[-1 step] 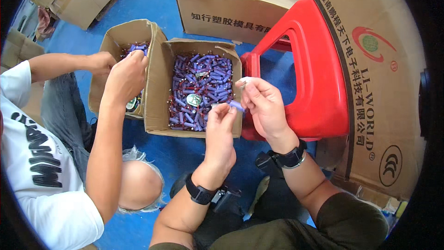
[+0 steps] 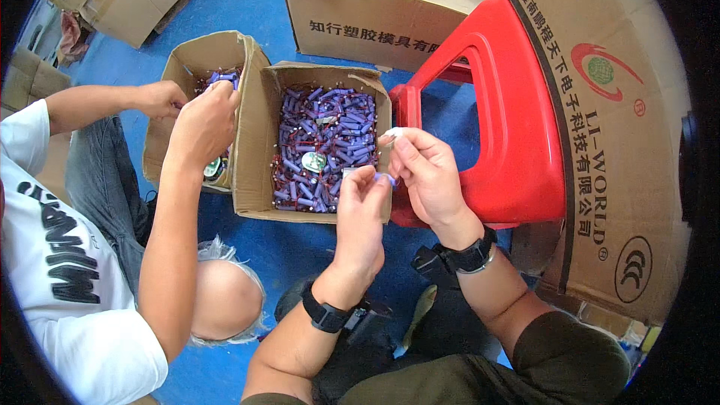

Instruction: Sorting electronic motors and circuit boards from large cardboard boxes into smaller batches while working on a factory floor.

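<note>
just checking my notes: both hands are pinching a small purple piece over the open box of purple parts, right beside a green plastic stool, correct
Not quite: the plastic stool is red, not green, as the head view shows. The rest holds: the left hand and right hand pinch a small purple piece over the open box of purple parts, beside that stool.
</note>
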The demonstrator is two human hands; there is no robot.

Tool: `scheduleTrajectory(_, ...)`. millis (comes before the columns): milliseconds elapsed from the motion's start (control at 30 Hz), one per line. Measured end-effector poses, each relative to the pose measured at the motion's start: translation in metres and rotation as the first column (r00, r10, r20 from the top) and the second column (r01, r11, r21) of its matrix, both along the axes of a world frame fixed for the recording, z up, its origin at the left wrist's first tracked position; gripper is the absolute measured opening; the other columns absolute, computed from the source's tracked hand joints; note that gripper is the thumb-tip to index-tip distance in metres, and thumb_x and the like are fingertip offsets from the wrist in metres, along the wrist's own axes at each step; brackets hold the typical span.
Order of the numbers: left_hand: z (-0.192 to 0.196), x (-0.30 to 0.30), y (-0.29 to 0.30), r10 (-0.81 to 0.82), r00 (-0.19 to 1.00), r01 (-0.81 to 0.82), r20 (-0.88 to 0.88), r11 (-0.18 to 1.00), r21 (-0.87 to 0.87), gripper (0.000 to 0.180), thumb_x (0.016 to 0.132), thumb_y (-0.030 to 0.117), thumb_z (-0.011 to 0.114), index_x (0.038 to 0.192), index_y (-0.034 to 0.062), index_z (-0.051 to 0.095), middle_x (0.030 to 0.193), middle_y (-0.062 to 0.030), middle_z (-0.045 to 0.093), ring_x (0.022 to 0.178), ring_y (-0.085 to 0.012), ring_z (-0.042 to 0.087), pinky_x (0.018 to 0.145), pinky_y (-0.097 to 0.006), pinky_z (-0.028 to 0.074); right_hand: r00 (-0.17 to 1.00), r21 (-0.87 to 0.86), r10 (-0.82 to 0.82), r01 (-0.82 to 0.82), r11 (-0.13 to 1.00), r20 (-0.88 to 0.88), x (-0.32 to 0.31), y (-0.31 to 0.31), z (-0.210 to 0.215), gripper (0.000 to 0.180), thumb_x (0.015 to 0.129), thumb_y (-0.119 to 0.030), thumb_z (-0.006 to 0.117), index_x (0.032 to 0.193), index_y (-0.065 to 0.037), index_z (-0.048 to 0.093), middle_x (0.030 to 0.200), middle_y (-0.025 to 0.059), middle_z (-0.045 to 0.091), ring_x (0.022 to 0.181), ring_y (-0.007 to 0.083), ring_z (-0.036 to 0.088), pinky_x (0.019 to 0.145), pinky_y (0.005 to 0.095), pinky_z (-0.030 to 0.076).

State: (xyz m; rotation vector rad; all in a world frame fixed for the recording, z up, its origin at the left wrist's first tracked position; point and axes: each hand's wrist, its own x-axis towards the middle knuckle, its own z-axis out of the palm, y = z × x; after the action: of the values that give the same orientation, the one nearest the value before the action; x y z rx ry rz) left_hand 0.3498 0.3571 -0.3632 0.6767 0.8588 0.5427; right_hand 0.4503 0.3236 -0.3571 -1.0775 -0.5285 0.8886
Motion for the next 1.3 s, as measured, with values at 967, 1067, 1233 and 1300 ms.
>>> scheduleTrajectory(967,0.001,-0.008,0.005,0.057,0.994,-0.096,0.090,0.844,0.527,0.029,0.085,0.012,0.053,0.109,-0.0017,0.046,0.101,-0.0090,0.050,0.089,-0.0138,0.053,0.078,-0.026,0.044,0.994,-0.172,0.102,-0.094,0.981,0.037,-0.015,0.001,-0.007,0.012,0.085,-0.009,0.053,0.082,0.001,0.059,0.073,-0.0005,0.057,0.066,0.0036,0.049,0.058,0.0183,0.041)
scheduleTrajectory(1067,0.009,-0.011,0.008,0.037,0.997,-0.068,0.073,0.869,0.490,0.026,0.086,0.008,0.051,0.110,-0.0011,0.045,0.099,-0.0071,0.053,0.091,-0.0116,0.050,0.081,-0.024,0.041,0.993,-0.189,0.109,-0.097,0.977,0.051,-0.017,0.002,-0.004,0.011,0.085,-0.009,0.052,0.083,0.001,0.059,0.074,-0.0006,0.057,0.066,0.0034,0.049,0.058,0.0183,0.041)
scheduleTrajectory(1233,0.008,-0.015,0.009,0.038,0.995,-0.076,0.090,0.880,0.468,0.029,0.086,0.008,0.051,0.112,-0.0015,0.044,0.099,-0.0073,0.053,0.091,-0.0116,0.051,0.081,-0.024,0.042,0.997,-0.161,0.075,-0.079,0.984,-0.027,-0.023,0.006,-0.007,0.010,0.086,-0.008,0.052,0.086,0.000,0.058,0.077,0.0001,0.058,0.067,0.0036,0.051,0.058,0.0183,0.043)
scheduleTrajectory(1300,0.008,-0.016,0.010,0.034,0.995,-0.073,0.090,0.880,0.469,0.030,0.086,0.008,0.051,0.113,-0.0017,0.044,0.099,-0.0074,0.053,0.090,-0.0117,0.051,0.080,-0.024,0.042,0.997,-0.158,0.069,-0.073,0.985,-0.033,-0.025,0.007,-0.009,0.010,0.086,-0.008,0.052,0.086,0.000,0.058,0.077,0.0001,0.058,0.067,0.0035,0.051,0.058,0.0181,0.043)
